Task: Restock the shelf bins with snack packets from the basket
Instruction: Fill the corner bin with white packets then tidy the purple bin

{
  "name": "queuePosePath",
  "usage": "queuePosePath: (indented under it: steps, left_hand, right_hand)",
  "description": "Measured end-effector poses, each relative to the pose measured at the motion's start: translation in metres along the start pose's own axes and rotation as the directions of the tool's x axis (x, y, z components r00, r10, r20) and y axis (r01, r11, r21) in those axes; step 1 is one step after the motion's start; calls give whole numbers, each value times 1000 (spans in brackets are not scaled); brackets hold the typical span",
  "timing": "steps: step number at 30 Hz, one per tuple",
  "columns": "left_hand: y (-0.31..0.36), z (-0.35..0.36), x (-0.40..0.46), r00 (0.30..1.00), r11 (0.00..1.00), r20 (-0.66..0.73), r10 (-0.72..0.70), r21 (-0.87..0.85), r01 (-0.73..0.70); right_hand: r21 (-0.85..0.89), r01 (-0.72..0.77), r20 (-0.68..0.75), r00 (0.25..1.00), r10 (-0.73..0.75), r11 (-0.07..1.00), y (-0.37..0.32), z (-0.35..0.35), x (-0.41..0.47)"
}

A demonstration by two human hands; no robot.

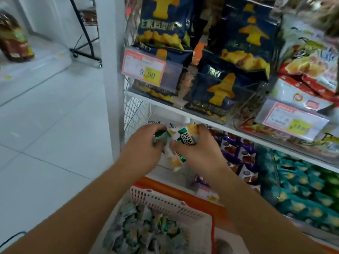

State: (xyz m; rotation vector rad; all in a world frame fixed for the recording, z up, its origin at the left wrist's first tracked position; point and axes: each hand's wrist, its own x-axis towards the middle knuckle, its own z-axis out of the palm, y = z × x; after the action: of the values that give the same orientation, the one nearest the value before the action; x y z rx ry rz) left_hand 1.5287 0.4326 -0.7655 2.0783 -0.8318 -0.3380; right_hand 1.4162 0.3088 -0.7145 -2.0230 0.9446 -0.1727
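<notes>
Both your hands are at the shelf bin, full of snack packets.

Your left hand (145, 143) is curled round a green-and-white packet (159, 133); your right hand (199, 151) grips a bunch of the same snack packets (187, 137) at the mouth of the wire bin (135, 110) under the white shelf (183, 111). The basket (165, 200) sits below your arms, more packets heaped inside.

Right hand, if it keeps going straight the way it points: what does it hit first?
Probably the green-and-white packets already lying in the leftmost bin. The right hand grips a bunch of the same packets and points up and in under the white shelf. Depth is unclear.
</notes>
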Motion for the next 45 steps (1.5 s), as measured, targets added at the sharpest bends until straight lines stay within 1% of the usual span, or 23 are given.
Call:
queuePosePath:
  steps: [4,6,8,11,14,15,16,18,20,21,22,23,25,28,30,31,33,35,38,41,45]
  left_hand:
    - [-26,20,49,994,986,105,-40,167,22]
    - [-37,27,63,979,967,184,-86,252,37]
    - [-48,35,69,962,946,246,-116,323,31]
    - [-62,49,74,951,942,290,-105,336,1]
    - [-65,54,80,923,921,374,-92,384,-64]
    - [-65,53,82,918,919,384,-95,389,-68]
    - [-63,51,83,919,919,370,-133,393,-26]
    - [-64,48,87,943,917,288,-167,397,41]
    - [-61,50,92,965,909,210,-156,413,57]
    - [-61,54,97,974,909,171,-147,412,65]
    - [-61,56,102,979,905,139,-146,418,76]
    - [-63,59,107,983,900,115,-144,427,82]
    - [-68,66,118,980,895,117,-164,436,97]
    - [-71,74,131,955,902,181,-234,408,144]
    - [-73,77,139,945,908,207,-255,387,161]
    - [-74,78,142,948,910,197,-251,381,162]
    - [-75,79,148,952,916,175,-250,360,174]
    - [-74,79,150,948,932,191,-255,308,189]
    - [-76,82,154,951,957,205,-230,227,182]
    - [-87,88,159,965,960,176,-196,233,153]
    - [-95,92,158,958,963,185,-218,203,179]
  right_hand:
    - [-237,-39,93,994,63,971,-1,23,58]
    - [-247,-85,88,990,110,965,10,37,86]
    - [-265,-131,112,980,166,955,24,52,104]
    - [-385,-86,213,961,179,919,43,70,119]
    - [-405,-15,290,946,144,914,49,75,123]
    - [-410,-24,303,939,161,912,49,75,125]
    - [-410,-32,302,938,169,912,47,73,126]
    - [-440,-78,255,944,208,894,41,69,130]
    - [-495,-113,109,976,191,861,38,67,139]
    - [-496,-124,40,986,165,859,37,68,145]
    - [-497,-123,-10,991,136,859,36,69,151]
    - [-499,-123,-26,992,127,858,34,70,157]
    - [-520,-139,-10,988,156,843,34,72,168]
    - [-535,-159,41,976,213,830,41,76,179]
    - [-510,-139,36,983,183,849,44,78,182]
    - [-503,-127,32,986,165,855,45,77,183]
    - [-533,-106,24,990,141,839,42,76,184]
    - [-542,-84,15,994,109,836,39,76,187]
    - [-486,-103,-24,994,104,868,37,75,194]
    - [-431,-109,-27,994,108,896,37,75,200]
    - [-480,-41,-16,999,38,877,43,81,202]
